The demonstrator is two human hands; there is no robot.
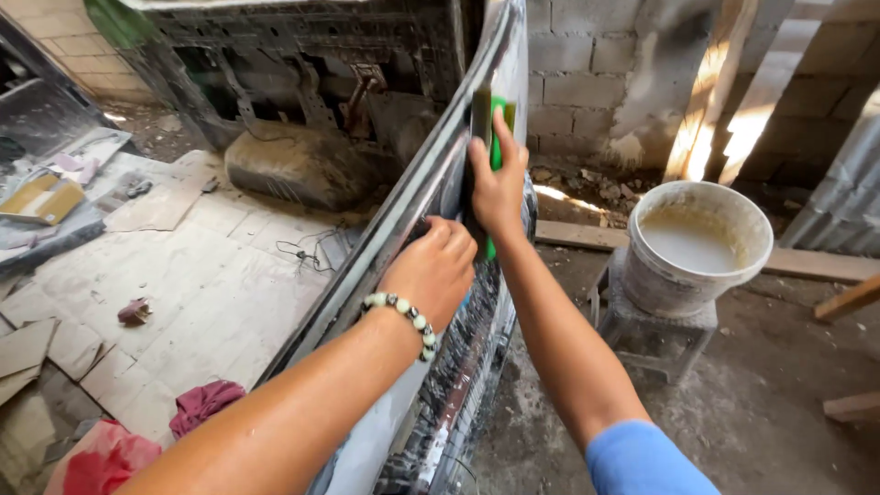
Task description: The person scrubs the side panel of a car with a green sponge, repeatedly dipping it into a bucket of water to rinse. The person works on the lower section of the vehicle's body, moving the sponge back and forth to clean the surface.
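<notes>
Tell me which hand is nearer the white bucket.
Right. The right hand presses a green block on the car panel, closer to the white bucket; the left hand rests farther away.

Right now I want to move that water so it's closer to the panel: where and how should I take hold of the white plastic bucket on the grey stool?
Take the white plastic bucket by its thick rolled rim, one hand on each side, coming from above. It stands upright and open on the small grey stool, about half full of cloudy liquid, so lift it level. No handle shows.
</notes>
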